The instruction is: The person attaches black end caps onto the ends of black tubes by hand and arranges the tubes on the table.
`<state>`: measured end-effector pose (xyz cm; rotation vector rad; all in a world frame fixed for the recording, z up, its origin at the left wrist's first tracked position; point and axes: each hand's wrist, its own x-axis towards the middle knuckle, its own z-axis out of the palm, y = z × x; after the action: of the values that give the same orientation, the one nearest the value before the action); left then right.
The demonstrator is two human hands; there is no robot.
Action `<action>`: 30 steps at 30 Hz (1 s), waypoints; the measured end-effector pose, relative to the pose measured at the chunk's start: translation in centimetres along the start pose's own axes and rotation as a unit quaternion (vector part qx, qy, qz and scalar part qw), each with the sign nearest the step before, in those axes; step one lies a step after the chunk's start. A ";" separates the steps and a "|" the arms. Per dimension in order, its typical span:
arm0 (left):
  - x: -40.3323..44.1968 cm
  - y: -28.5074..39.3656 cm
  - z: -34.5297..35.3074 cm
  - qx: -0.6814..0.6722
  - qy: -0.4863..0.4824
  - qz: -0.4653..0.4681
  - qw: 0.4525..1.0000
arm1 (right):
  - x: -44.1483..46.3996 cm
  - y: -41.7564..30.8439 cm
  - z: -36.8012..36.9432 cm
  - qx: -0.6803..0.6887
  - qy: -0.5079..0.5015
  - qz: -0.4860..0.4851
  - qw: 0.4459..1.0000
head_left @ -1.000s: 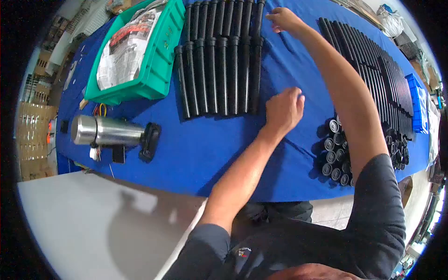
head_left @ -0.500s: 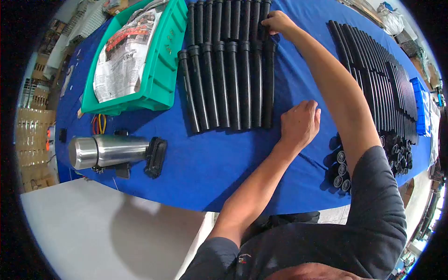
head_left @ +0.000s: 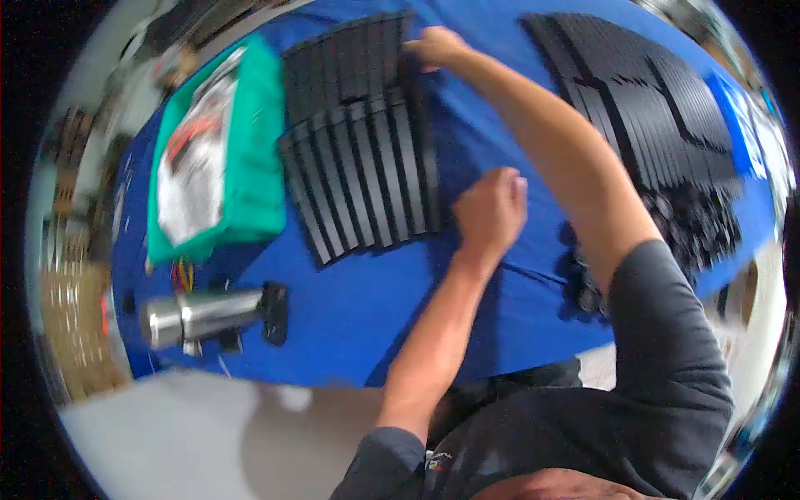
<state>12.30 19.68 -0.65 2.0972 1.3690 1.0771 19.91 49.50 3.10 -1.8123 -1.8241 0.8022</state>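
Observation:
Black tubes with wider collars at their far ends lie side by side in two rows, a front row [head_left: 358,179] and a back row [head_left: 346,67]. My right hand [head_left: 437,48] is stretched out to the right end of the back row, its fingers closed on the last black tube [head_left: 408,62]. Motion blur softens the fingertips. My left hand [head_left: 492,208] rests curled on the blue cloth, right of the front row and apart from it. Its fingers are folded in, and nothing shows in them.
A green crate [head_left: 258,158] holding newspaper [head_left: 196,158] stands left of the tubes. Nearer are a steel flask [head_left: 204,317] and a black block [head_left: 275,312]. To the right lie stacked black tubes [head_left: 617,108], small black round parts [head_left: 692,233] and a blue bin [head_left: 737,125].
The whole view has swung and blurred, shifting the tubes and crate leftward in the picture. My right hand remains at the back row's end tube; my left hand remains curled on the cloth.

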 end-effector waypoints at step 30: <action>0.1 -1.3 0.6 -0.056 0.023 -0.027 0.998 | -35.3 33.0 -33.4 0.694 0.383 0.179 0.583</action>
<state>12.07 20.41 -1.88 1.9558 1.3464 1.1598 68.22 16.47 8.42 -0.9871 0.0416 0.8967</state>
